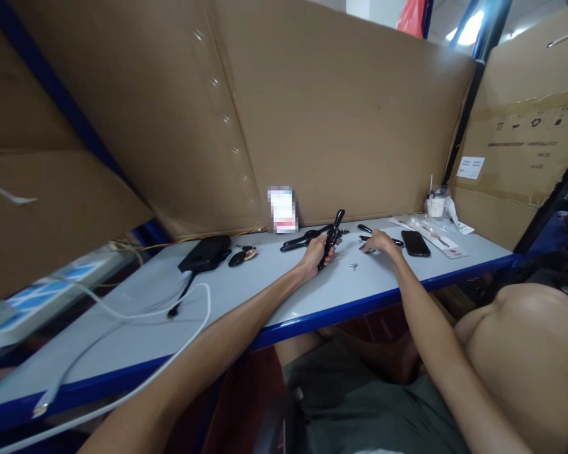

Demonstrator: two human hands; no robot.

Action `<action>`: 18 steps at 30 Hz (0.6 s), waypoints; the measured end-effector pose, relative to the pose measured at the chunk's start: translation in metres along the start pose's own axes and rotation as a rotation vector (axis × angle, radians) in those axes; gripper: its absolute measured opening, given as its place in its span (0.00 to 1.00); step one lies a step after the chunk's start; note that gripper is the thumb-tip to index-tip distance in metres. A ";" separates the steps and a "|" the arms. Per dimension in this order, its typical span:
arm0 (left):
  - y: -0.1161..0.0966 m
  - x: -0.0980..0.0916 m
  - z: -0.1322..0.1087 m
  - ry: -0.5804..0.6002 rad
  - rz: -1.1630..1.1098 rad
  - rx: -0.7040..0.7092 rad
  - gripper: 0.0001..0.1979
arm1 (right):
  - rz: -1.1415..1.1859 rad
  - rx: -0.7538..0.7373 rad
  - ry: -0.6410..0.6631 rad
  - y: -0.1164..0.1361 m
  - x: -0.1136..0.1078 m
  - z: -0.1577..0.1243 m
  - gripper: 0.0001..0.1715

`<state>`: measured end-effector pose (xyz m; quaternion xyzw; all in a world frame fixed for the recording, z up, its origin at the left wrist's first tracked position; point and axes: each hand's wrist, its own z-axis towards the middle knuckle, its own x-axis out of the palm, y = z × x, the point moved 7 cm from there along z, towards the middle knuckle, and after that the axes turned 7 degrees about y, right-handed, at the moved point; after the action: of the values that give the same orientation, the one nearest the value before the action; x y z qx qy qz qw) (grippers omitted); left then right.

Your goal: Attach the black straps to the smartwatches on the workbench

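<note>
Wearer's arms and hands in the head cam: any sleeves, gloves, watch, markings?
No. The left hand and right hand are bare, with no gloves, and no rings or watch that I can make out. The left arm and right arm are uncovered as far as they show: no sleeves, bands, cables or markings.

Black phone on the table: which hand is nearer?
Right. The right hand rests just left of the phone, not touching; the left hand sits farther left, gripping a black handle.
</note>
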<state>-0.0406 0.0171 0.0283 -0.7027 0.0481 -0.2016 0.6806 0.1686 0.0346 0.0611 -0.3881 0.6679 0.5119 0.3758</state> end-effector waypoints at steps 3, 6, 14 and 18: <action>0.000 0.000 0.000 0.008 0.012 0.002 0.18 | 0.069 -0.058 -0.128 -0.007 0.003 -0.007 0.14; 0.000 0.002 0.000 0.027 0.053 0.016 0.12 | 0.188 -0.107 -0.273 -0.015 0.008 -0.017 0.05; 0.001 0.003 -0.002 0.051 0.120 0.026 0.13 | 0.711 -0.348 -0.218 -0.011 0.012 -0.026 0.12; 0.000 0.007 -0.004 0.066 0.148 0.042 0.14 | 0.936 -0.363 -0.052 -0.002 0.017 -0.032 0.10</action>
<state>-0.0358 0.0110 0.0293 -0.6757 0.1180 -0.1749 0.7063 0.1603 0.0010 0.0509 -0.0932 0.6608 0.7432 0.0489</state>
